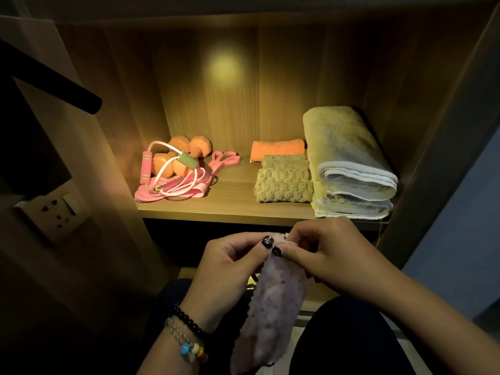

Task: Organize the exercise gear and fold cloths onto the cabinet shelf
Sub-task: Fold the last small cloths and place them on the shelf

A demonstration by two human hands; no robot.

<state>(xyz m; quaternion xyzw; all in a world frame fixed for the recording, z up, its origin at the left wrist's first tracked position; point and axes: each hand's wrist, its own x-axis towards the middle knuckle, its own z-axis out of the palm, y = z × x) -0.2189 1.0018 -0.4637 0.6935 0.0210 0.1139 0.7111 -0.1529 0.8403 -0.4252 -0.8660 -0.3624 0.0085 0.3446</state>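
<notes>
Pinching the top edge of a pink cloth (273, 301) between both hands, left hand (230, 269) and right hand (332, 255), I hold it hanging near the shelf (232, 204).

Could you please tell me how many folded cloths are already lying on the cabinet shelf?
3: an orange cloth at the back, a tan cloth in front of it, and a large folded towel on the right.

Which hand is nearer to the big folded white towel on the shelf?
The right hand is nearer: it is just below the white towel. The left hand is further left. Both pinch the pink cloth.
</notes>
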